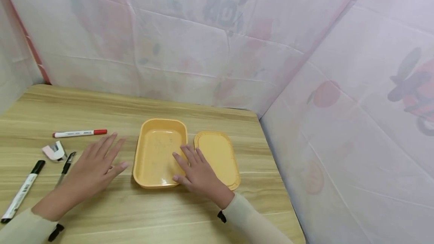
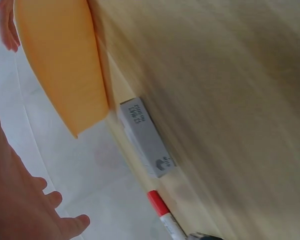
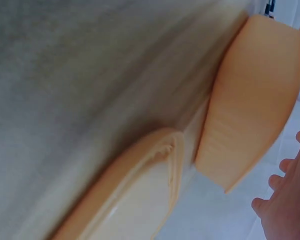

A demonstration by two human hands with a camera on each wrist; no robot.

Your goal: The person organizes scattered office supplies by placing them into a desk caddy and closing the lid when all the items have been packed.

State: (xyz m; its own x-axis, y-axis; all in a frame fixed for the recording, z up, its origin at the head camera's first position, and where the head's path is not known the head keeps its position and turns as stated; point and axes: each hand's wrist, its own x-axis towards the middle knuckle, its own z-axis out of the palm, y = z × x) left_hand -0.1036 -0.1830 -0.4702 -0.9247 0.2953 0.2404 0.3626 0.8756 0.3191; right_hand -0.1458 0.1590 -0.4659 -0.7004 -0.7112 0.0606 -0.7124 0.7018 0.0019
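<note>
An open yellow plastic box (image 1: 159, 157) stands on the table, with its yellow lid (image 1: 217, 157) lying flat to its right. My left hand (image 1: 93, 166) hovers left of the box, fingers spread and holding nothing. In the left wrist view a small white carton (image 2: 147, 137) with dark print sits beside the box; my left hand hides nearly all of it in the head view. Over the box's right side is my right hand (image 1: 200, 174), its fingers extended and nothing in them. Whether it touches the rim I cannot tell.
Left on the table lie a red-capped marker (image 1: 79, 133), a pink and white stapler-like item (image 1: 55, 151), a black pen (image 1: 68, 163) and a black-capped marker (image 1: 23, 192). Printed white sheets (image 1: 186, 48) hang behind the table and along its right side.
</note>
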